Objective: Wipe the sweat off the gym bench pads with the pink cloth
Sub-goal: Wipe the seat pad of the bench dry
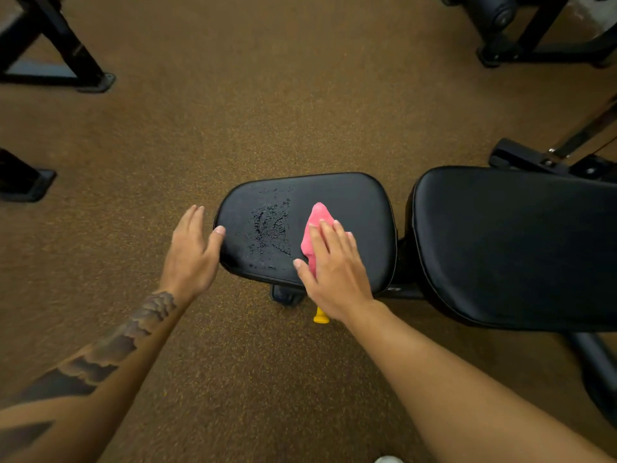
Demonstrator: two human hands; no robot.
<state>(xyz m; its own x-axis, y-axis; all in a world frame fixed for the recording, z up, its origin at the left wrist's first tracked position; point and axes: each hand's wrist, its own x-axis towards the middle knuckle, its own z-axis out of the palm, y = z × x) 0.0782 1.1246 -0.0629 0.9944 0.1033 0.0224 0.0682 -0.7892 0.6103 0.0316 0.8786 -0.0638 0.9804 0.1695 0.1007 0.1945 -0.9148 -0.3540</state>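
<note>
Now, from your head view, your right hand (334, 265) lies flat with fingers spread, pressing the pink cloth (315, 228) onto the seat pad (360, 208) beside a patch of droplets (268, 232). Your left hand (192, 253) is open, thumb touching the pad's edge.

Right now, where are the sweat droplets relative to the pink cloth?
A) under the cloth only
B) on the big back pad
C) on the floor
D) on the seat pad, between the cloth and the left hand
D: the droplets bead on the seat pad, between the pink cloth under the right hand and the left hand at the pad's edge.
</note>
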